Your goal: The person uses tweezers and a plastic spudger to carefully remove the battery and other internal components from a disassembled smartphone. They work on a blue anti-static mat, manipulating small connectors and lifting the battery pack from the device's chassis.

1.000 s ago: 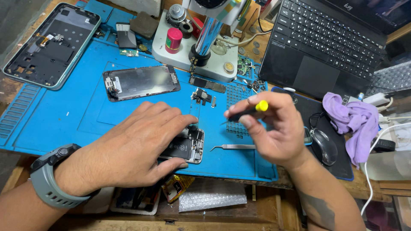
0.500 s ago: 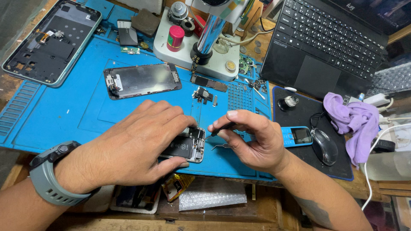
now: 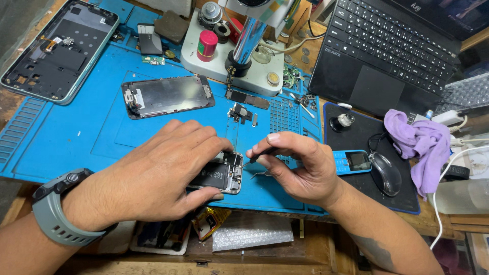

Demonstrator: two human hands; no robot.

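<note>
An opened phone body [image 3: 220, 175] with its battery showing lies on the blue work mat [image 3: 76, 137] near the front edge. My left hand [image 3: 158, 173], a grey watch on its wrist, lies over the phone and holds it down. My right hand [image 3: 300, 165] pinches a small dark screwdriver [image 3: 257, 156], whose tip points at the phone's right edge. Metal tweezers [image 3: 260, 174] lie on the mat just under the right hand.
A detached screen panel [image 3: 168, 95] and small parts [image 3: 244, 104] lie further back on the mat. A phone back housing [image 3: 53, 51] sits far left, a microscope base [image 3: 239, 56] behind, a laptop [image 3: 397, 51] at right. A small blue phone [image 3: 354, 162], mouse [image 3: 385, 173] and purple cloth [image 3: 420, 140] sit on the black pad.
My right hand has come down from a raised position with the yellow-capped tool and moved left to the phone's edge. The left hand has stayed on the phone.
</note>
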